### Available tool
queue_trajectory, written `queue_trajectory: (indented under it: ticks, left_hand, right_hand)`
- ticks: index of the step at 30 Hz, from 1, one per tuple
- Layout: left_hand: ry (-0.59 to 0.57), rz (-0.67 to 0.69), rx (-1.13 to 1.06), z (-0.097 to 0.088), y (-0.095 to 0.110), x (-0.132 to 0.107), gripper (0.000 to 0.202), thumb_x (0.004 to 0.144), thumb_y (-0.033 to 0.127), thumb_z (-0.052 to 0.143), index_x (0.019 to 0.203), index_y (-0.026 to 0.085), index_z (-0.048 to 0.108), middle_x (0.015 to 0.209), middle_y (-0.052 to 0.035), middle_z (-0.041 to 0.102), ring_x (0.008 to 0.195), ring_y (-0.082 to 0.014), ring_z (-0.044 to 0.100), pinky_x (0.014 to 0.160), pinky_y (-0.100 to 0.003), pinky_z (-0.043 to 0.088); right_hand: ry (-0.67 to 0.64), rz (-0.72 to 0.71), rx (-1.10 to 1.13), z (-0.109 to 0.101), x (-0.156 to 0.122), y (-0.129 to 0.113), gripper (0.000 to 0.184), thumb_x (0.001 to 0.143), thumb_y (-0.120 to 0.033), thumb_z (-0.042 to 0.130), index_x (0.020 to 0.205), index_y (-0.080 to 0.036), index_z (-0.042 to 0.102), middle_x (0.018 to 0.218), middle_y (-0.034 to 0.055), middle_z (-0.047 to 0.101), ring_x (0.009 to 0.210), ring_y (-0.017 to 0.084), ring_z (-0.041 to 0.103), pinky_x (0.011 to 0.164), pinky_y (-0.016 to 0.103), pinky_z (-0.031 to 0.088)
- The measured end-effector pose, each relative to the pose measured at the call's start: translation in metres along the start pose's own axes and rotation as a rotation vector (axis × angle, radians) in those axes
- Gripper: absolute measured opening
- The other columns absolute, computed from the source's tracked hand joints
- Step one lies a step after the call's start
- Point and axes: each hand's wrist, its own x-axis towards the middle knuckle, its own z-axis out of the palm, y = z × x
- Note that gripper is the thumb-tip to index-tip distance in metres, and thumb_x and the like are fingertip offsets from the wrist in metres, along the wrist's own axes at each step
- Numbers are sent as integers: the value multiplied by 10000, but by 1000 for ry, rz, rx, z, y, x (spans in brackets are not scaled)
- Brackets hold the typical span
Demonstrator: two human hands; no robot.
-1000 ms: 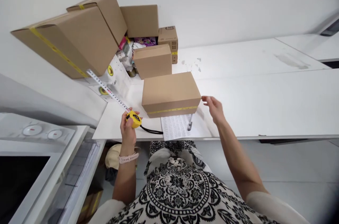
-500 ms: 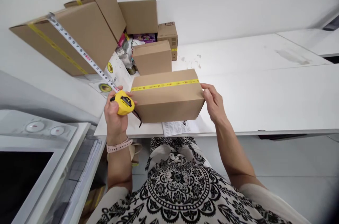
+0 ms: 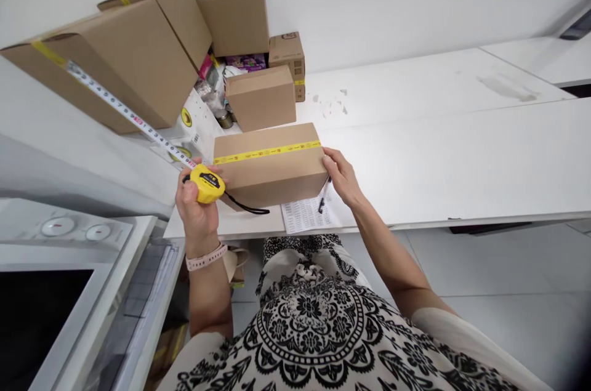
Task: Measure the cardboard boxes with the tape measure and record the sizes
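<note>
My left hand [image 3: 196, 212] is closed around a yellow tape measure [image 3: 207, 184]. Its white blade [image 3: 133, 117] extends up and left in front of a large carton, and a black wrist strap hangs from the case. Just right of the tape measure is a cardboard box [image 3: 272, 178] with a strip of yellow printed tape along its top. My right hand [image 3: 342, 177] grips that box at its right end, thumb on the near side. Under the box's front edge lies a printed sheet [image 3: 300, 215] with a pen [image 3: 322, 199] on it.
Large cartons [image 3: 138, 58] stand against the wall at the left. A smaller box [image 3: 263, 98] and packaged goods sit behind the held box. A white microwave-like appliance [image 3: 60, 243] is at lower left. The white table [image 3: 438, 157] stretches right, its front edge near my body.
Both hands and the taped box have shifted left, the right hand the most. More of the sheet and pen shows now. The tape blade's far end sits lower and further left.
</note>
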Motion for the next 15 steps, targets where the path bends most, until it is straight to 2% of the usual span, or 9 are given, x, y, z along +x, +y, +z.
queue_trajectory:
  ticks: [3,6,9,12,13,15]
  left_hand:
    - [22,-70,43,-4,-10,-6,437,726,546,788,1002,220,695,1091,-66,698,907,-204,688,692,-297,620]
    - [2,-86,48,1,-12,-12,452,728,543,786,1024,212,698,990,-58,706,874,-200,694,655,-277,612]
    - [22,-33,67,14,3,-21,418,737,462,805,1045,202,695,940,-41,706,837,-181,692,658,-269,610]
    - [4,-29,82,33,28,-43,413,734,409,811,1077,209,694,949,-47,711,845,-194,697,656,-289,621]
    - [-48,-80,64,41,35,-52,420,733,430,807,1073,213,692,944,-55,715,842,-209,702,647,-310,627]
    - [-211,-306,5,57,43,-70,437,732,477,799,1061,211,688,913,-71,719,807,-231,708,622,-341,626]
  right_hand:
    - [15,23,-17,0,-5,10,528,953,-620,496,1292,-256,674,1388,114,652,1280,292,588,1091,476,463]
    - [36,34,-42,-6,-6,12,504,957,-598,499,1270,-253,692,1365,115,671,1262,292,601,1064,473,479]
    - [35,32,-88,-14,-4,6,507,957,-599,506,1282,-254,685,1365,118,674,1165,281,640,968,461,529]
    - [89,-48,-139,-21,3,-9,497,960,-594,528,1315,-273,660,1373,115,666,1068,256,655,900,441,557]
    - [107,-98,-144,-23,8,-15,495,969,-593,519,1333,-283,648,1383,110,659,1075,253,651,904,439,560]
    - [97,-209,-139,-25,23,-30,506,994,-601,468,1383,-311,612,1418,94,634,1133,256,637,939,445,558]
